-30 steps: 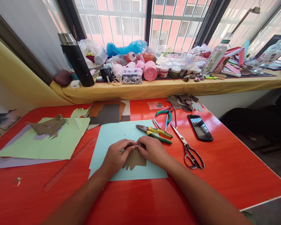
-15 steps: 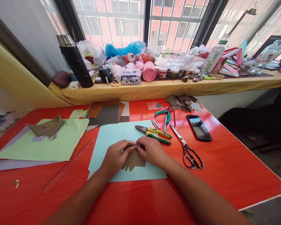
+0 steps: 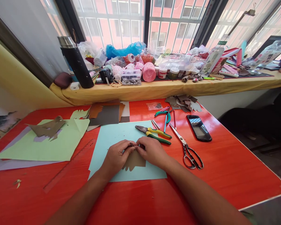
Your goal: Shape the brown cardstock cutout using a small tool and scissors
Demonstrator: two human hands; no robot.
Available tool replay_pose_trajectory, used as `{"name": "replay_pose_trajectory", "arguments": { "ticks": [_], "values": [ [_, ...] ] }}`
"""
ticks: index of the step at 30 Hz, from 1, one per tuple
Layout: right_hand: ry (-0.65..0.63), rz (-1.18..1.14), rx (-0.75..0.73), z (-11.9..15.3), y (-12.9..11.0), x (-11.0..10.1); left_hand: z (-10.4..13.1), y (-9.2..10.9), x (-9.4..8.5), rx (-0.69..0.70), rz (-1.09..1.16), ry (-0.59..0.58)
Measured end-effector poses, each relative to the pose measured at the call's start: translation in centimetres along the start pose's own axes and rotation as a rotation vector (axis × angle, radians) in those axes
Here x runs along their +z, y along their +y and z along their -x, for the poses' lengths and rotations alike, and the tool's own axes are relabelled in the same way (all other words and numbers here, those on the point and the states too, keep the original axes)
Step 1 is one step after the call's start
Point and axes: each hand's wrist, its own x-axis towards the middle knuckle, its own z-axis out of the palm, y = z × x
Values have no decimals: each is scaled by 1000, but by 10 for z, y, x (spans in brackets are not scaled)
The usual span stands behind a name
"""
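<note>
My left hand (image 3: 117, 156) and my right hand (image 3: 152, 150) meet over a light blue sheet (image 3: 107, 134) on the red table. Both are closed, thumbs and fingertips pinching at the top edge of a brown cut-out piece (image 3: 135, 160) with a scalloped lower left edge. Something small and dark shows between the fingertips, too hidden to name. Just beyond my right hand lie pliers (image 3: 154, 134) with yellow and green handles. Scissors (image 3: 185, 145) rest to the right, partly spread.
A phone (image 3: 199, 128) lies at right, green-handled pliers (image 3: 164, 114) behind. At left are a pale green sheet (image 3: 37, 147), a brown scrap (image 3: 46, 127) and a clear ruler (image 3: 67, 165). Grey and brown sheets (image 3: 105, 114) and cut scraps (image 3: 184, 102) lie at the back; a crowded sill (image 3: 131, 90) stands beyond.
</note>
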Motion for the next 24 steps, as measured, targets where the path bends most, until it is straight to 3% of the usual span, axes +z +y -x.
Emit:
{"name": "replay_pose_trajectory", "arguments": {
  "ticks": [8,24],
  "values": [
    [2,-114,54,-1,2,-5,1,-1,-1,-50,27,-3],
    [-5,33,27,-1,-3,0,1,-2,-1,-7,-3,1]
  ]
}}
